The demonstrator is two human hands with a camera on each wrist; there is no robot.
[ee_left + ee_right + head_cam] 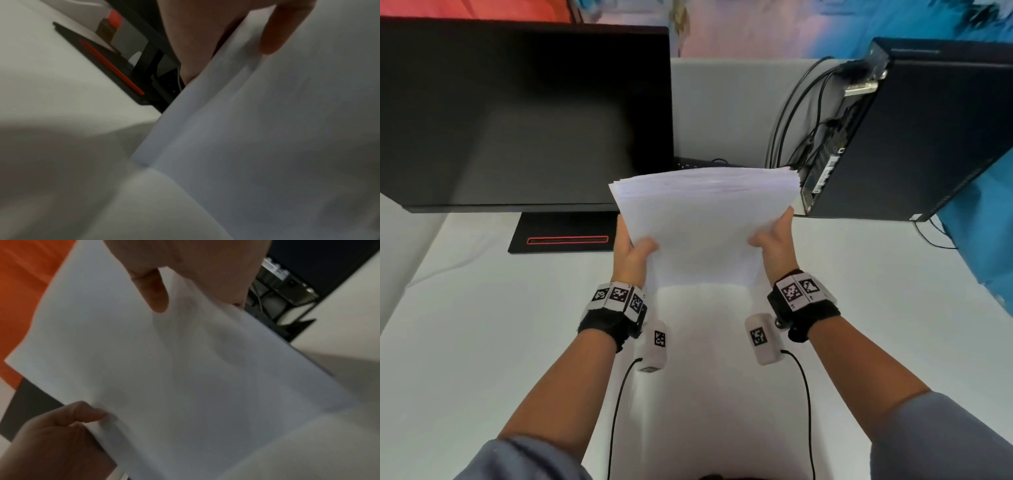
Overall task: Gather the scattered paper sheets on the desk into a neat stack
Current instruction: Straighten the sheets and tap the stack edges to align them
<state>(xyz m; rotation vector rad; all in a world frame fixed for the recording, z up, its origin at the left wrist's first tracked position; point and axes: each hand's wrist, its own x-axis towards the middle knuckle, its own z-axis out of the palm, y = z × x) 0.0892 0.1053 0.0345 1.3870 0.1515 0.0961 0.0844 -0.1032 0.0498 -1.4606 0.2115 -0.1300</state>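
Observation:
A stack of white paper sheets (705,226) stands upright on its lower edge on the white desk (482,342), its top edges slightly uneven. My left hand (633,253) grips the stack's left side, thumb on the near face. My right hand (777,240) grips the right side the same way. The left wrist view shows the stack (267,129) with my thumb (283,29) on its face and its bottom corner at the desk. In the right wrist view the sheets (185,369) fill the middle, with my right thumb (154,288) on top and my left hand (57,434) at the lower left.
A black monitor (524,116) on a stand with a red stripe (566,240) sits at the back left. A dark computer tower (914,137) with cables (791,113) is at the back right. A grey partition (722,109) rises behind the desk.

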